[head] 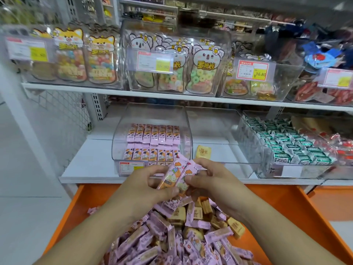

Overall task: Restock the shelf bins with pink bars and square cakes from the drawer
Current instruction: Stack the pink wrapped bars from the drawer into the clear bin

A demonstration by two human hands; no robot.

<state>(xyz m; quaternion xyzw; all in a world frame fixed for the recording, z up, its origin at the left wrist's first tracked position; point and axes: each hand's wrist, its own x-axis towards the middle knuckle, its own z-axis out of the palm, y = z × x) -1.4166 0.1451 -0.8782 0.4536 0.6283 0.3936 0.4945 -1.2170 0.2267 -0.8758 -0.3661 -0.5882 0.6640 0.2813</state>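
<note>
both hands meet above an open orange drawer (pixel 91 203), the left hand (pixel 145 186) and the right hand (pixel 212 178) each pinching a small bunch of pink bars (pixel 177 175) held side by side between them, wrappers tilted up toward the shelf. below the wrists the drawer is heaped with more pink bars (pixel 152 243) mixed with square cakes (pixel 236 226) in tan wrappers. on the white lower shelf (pixel 91 165), just beyond the fingers, a clear bin (pixel 122 134) holds two neat rows of pink bars standing upright; the clear bin beside it (pixel 219 131) holds one square cake (pixel 203 152) near its front left corner. farther right sits a bin of green-and-white packets (pixel 292 148). the shelf above carries clear bins of bagged ring candies (pixel 200 73) (price tags clipped to the fronts).
</note>
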